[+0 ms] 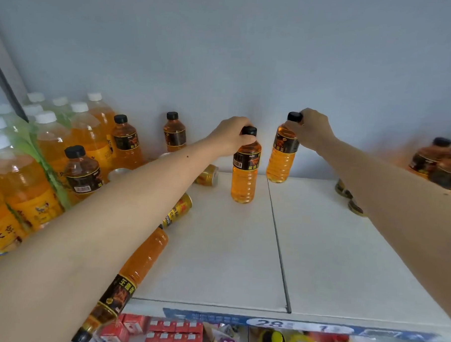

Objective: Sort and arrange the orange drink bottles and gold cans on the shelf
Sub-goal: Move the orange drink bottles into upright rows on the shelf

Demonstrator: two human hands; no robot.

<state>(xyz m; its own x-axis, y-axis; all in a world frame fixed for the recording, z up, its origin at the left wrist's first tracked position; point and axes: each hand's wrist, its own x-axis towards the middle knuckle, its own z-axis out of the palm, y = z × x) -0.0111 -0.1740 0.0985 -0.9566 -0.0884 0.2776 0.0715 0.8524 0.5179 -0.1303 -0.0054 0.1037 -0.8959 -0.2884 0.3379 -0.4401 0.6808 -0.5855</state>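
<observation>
My left hand [233, 136] grips the black cap of an upright orange drink bottle [244, 179] in the middle of the white shelf [319, 252]. To its right, close to the back wall, my right hand [311, 130] holds the neck of a second orange bottle [281, 160], which tilts slightly. Another such bottle [137, 265] lies on its side under my left forearm, its cap over the shelf's front edge. Three more stand at the back left [175, 133]. Gold cans [178, 212] lie tipped over near my left arm, one [207, 175] behind it.
Large white-capped orange bottles [47, 147] crowd the left side. More black-labelled bottles [436, 164] lie at the far right, with dark cans [349, 199] beside my right arm. A blue price strip [303, 325] runs along the front edge, with goods on the shelf below.
</observation>
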